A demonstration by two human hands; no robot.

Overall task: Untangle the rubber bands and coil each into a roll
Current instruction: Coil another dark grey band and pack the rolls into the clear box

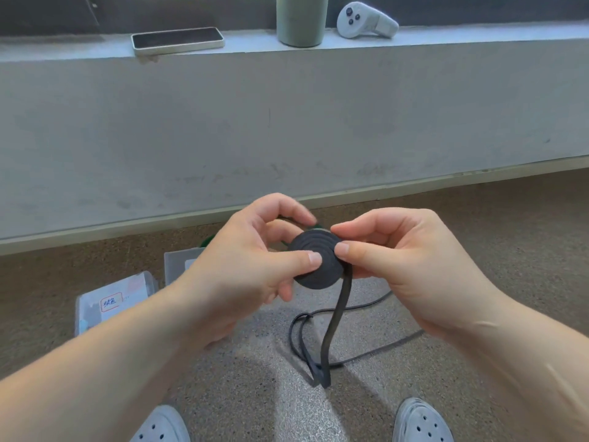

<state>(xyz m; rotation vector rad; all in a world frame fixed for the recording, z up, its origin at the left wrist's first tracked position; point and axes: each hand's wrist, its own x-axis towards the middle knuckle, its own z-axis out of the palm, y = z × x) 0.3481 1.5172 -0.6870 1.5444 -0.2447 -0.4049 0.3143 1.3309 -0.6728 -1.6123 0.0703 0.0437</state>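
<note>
While you look down through the head camera, your left hand [251, 263] and right hand [411, 266] meet on a black band wound into a flat coil [315, 266]. Its turns show as rings on the face toward you. Your left hand grips the coil, thumb laid across its face and fingers curled behind. Your right hand pinches the coil's right edge between thumb and forefinger. The coil is held in the air between both hands. From under your right thumb the band's flat tail [336, 317] hangs down and folds back near the floor [366, 409]. Dark loops [379, 349] lie on the floor below your right hand.

Below your hands the speckled floor lies open down to your two shoes [420, 422]. Beyond your hands a grey wall [287, 122] rises to a ledge [478, 36]. On the ledge a phone [178, 40] lies up and left of your left hand, a cup [301, 20] stands straight above your hands, and a controller [366, 22] lies above your right hand.

Clear boxes [140, 282] sit below and left of your left hand. One carries a red-bordered label [111, 302] with handwriting I cannot read for sure.
</note>
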